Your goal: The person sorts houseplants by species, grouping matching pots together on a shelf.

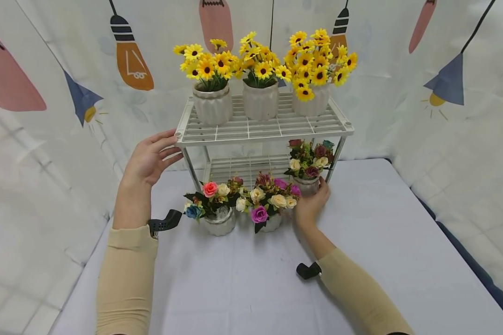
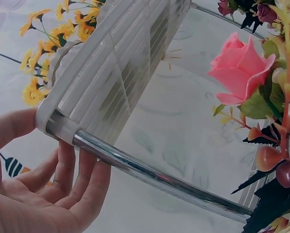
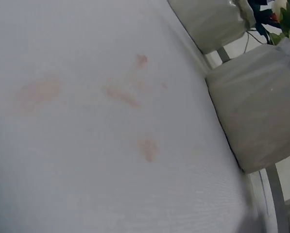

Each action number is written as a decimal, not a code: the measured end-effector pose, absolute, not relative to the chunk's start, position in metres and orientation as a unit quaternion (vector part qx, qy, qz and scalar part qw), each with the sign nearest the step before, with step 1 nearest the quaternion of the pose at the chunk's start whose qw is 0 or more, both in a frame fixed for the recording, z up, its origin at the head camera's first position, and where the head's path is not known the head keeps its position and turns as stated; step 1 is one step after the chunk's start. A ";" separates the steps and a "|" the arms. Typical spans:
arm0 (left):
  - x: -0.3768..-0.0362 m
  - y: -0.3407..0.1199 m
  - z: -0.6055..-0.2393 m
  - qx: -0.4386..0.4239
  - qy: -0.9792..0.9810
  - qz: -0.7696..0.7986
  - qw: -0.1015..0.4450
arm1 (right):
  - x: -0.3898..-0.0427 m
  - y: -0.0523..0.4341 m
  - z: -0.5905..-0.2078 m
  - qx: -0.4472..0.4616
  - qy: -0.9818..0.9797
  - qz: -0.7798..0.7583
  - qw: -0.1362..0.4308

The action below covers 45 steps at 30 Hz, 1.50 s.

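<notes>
A white two-tier rack [image 1: 251,128] stands on the table, with three pots of yellow sunflowers [image 1: 260,70] on its top shelf. My left hand [image 1: 151,158] is at the top shelf's front left corner [image 2: 52,121], fingers nearly straight; in the left wrist view the fingers [image 2: 79,177] touch the corner and the chrome leg [image 2: 154,177]. My right hand [image 1: 312,204] reaches to a white pot of mixed roses [image 1: 308,163] at the lower shelf's right front, with its fingers curved round the pot's base. The right wrist view shows that pot's side [image 3: 251,111] but no fingers.
Two more rose pots [image 1: 218,218] [image 1: 270,218] stand side by side on the white tablecloth [image 1: 243,279] in front of the rack. The lower shelf [image 1: 247,167] shows bare slats to the left. Patterned curtains close in the back and both sides.
</notes>
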<state>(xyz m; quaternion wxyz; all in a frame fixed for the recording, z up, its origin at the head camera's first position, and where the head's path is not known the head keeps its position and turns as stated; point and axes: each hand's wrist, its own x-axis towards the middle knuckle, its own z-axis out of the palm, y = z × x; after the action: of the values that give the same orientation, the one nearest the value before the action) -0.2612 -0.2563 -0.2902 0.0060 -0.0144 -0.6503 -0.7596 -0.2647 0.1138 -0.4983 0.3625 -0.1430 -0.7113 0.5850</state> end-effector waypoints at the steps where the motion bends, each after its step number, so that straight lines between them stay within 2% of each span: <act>1: -0.261 -0.256 -0.290 -0.014 -0.651 -0.759 0.006 | -0.263 0.114 -0.498 -0.139 -0.708 0.590 0.361; 13: -0.261 -0.256 -0.290 -0.014 -0.649 -0.760 0.003 | -0.237 0.122 -0.503 -0.124 -0.711 0.612 0.323; 34: -0.261 -0.255 -0.290 -0.018 -0.650 -0.760 0.008 | -0.169 0.097 -0.496 -0.091 -0.716 0.675 0.154; 45: -0.261 -0.255 -0.290 -0.018 -0.650 -0.760 0.007 | -0.167 0.068 -0.502 -0.051 -0.703 0.695 0.146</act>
<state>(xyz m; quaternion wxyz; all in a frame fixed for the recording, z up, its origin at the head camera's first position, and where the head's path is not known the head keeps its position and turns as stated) -0.2607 -0.2552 -0.2897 0.0067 -0.0179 -0.6496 -0.7601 -0.1669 0.0682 -0.5025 0.1458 -0.0512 -0.7025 0.6946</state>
